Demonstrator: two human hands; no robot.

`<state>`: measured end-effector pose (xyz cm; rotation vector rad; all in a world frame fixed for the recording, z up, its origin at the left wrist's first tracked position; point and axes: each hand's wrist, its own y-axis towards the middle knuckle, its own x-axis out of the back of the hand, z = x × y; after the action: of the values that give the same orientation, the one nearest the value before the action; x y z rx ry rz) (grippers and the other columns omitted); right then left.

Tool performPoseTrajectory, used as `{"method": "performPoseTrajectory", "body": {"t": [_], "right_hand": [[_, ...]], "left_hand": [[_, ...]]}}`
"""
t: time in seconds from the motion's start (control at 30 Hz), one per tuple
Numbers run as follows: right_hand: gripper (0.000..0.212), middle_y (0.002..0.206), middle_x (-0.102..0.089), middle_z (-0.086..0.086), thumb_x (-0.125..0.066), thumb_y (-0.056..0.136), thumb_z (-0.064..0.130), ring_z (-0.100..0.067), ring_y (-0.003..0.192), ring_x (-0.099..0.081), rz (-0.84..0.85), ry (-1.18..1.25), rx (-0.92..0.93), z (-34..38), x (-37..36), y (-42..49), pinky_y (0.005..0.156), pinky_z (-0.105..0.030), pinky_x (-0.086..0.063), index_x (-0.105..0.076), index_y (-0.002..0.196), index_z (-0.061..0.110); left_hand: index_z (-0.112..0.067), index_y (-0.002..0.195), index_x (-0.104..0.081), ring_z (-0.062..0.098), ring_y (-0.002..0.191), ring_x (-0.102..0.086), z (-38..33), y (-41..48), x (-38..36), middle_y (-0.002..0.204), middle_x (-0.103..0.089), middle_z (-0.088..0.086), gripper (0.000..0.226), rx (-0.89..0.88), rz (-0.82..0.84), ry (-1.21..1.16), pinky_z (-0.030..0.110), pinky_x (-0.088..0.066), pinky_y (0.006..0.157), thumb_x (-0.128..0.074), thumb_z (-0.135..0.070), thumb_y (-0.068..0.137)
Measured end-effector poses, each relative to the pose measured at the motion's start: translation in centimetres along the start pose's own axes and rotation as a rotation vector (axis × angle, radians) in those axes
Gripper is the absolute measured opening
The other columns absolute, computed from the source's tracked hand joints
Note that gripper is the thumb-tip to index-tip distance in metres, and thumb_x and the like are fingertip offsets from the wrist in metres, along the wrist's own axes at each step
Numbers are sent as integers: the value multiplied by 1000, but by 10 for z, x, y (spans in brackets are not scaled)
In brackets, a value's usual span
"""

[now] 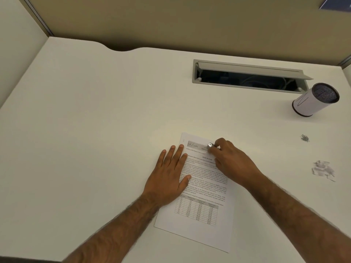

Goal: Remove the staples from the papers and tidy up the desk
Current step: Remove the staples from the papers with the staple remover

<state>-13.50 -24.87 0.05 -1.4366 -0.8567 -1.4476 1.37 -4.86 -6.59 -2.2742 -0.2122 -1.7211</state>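
A printed paper sheet (199, 215) with text and a table lies on the white desk (95, 130), tilted a little. My left hand (169, 175) rests flat on the sheet's left edge, fingers spread. My right hand (231, 160) is closed around a small metal staple remover (210, 145), whose shiny tip sits on the paper's top area near the header. A small heap of pulled staples (304, 138) lies on the desk to the right.
A white cylindrical mesh-topped holder (313, 100) stands at the back right. Behind it is an open cable hatch (248, 77) in the desk. Crumpled paper scraps (322, 170) lie at the right. Partition walls close the desk at the back and left.
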Motion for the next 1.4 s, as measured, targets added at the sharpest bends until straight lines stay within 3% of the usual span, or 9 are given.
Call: {"method": "performPoseTrajectory", "body": {"t": [0.17,0.33,0.4,0.47,0.53,0.63,0.77,1.27,1.4], "right_hand": [[26,118,-54,-1,-59,91,16,-18,96,-57,6,102,-9,-2,1,11,62,-30,-49,-70,113,25],[13,97,-64,4,-67,87,15,-8,76,-58,-49,816,-378,-3,2,24,68,-27,-45,-73,82,25],[8,93,-64,6,-75,84,21,-10,77,-59,-32,888,-438,1,2,27,66,-25,-44,-67,82,23],[12,98,-61,6,-72,86,16,-13,84,-58,-47,808,-423,4,-2,29,67,-18,-40,-63,89,23],[22,104,-56,7,-64,91,14,-10,89,-55,-71,643,-328,10,-4,32,70,-13,-38,-61,110,26],[38,110,-55,6,-58,96,21,-9,93,-56,-63,440,-196,15,-9,38,78,-20,-43,-54,133,28],[29,111,-62,4,-55,98,27,-14,98,-56,-84,225,-69,22,-17,48,82,-25,-39,-63,126,26],[30,111,-66,0,-53,97,21,-17,95,-56,-77,161,-49,38,-14,72,80,-32,-46,-62,126,22],[44,99,-62,-1,-57,95,16,-16,80,-50,-70,43,139,38,-10,75,65,-30,-42,-55,137,27]], "left_hand": [[-19,164,-9,21,159,12,0,0,0,173,10,2,74,3,0,5,49,-4,129,-15,-61,103],[-17,164,-13,22,159,8,0,0,-1,173,6,4,74,-3,-7,13,50,-7,129,-14,-60,103],[-18,164,-13,22,159,8,0,0,-1,173,6,4,75,0,-8,8,49,-7,129,-12,-61,103],[-19,164,-11,21,159,10,-1,0,-1,173,8,3,74,2,-6,3,48,-5,130,-14,-61,103],[-20,164,-7,20,159,13,-1,0,-1,172,12,2,75,9,-1,-4,47,-2,130,-17,-62,103],[-18,164,0,20,159,13,-1,1,-1,172,12,3,78,3,-12,-6,48,-3,129,-19,-61,102],[-14,163,4,22,159,11,-1,1,-3,173,10,6,80,-12,-29,2,50,-6,129,-23,-59,103],[-15,163,4,21,158,15,-1,2,-7,172,11,6,82,-16,-25,-4,47,0,129,-22,-63,102],[-14,163,4,21,159,12,-1,2,-6,172,10,7,82,-20,-34,-20,47,0,130,-22,-62,102]]}}
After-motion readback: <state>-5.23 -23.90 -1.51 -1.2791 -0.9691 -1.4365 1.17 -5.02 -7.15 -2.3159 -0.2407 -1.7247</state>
